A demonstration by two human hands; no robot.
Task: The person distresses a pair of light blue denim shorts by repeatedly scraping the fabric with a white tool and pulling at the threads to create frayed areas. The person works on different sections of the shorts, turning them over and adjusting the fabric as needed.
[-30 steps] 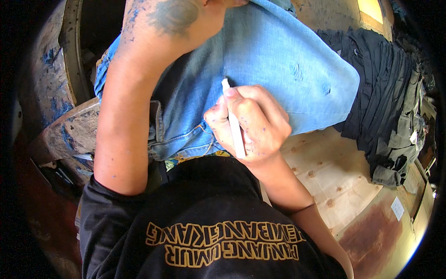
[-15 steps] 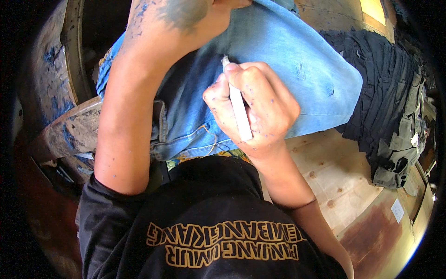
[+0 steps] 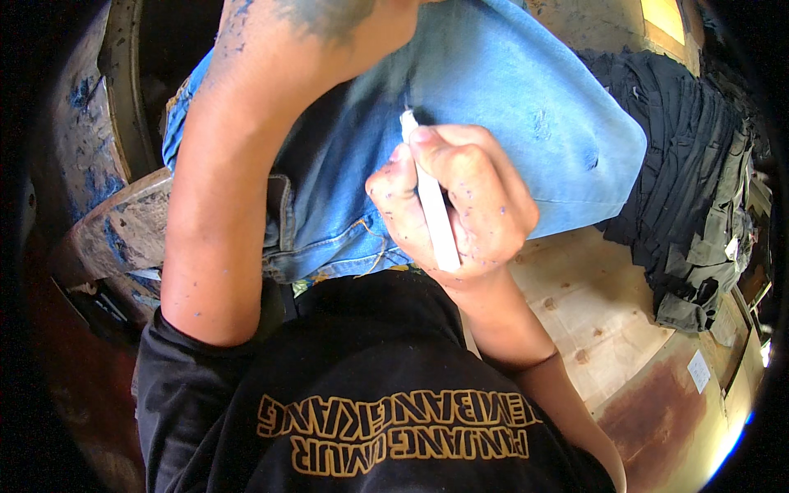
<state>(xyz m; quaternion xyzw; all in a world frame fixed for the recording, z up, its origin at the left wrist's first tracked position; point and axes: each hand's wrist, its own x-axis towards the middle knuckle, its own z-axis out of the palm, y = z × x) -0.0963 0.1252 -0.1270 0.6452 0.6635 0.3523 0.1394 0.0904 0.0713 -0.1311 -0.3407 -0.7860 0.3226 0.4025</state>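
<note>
Gripping a white stick (image 3: 436, 209), right hand (image 3: 460, 185) is clenched around it, thumb near the tip, back end lying over the palm side. Just below the hand: black shirt (image 3: 370, 329). Under and around the hand: light-blue denim garment (image 3: 501, 74) across the lap. Tip points away from the body, at or just over the denim; contact hard to tell. Faint dark mark just past the tip.

Change: one second ago the tip sat closer to the body; it went forward by the middle frame, now pulled back slightly. Reads as short back-and-forth strokes on one patch, so work there looks ongoing.

Left hand (image 3: 362, 37) is ahead and left of the right hand, over the denim; fingers cut off by frame edge, can't tell if grasping. Right of the right hand, two worn spots (image 3: 541, 123) on the denim. Farther right: pile of dark cloth (image 3: 682, 164). Lower right, well apart: white paper slip (image 3: 699, 371).
</note>
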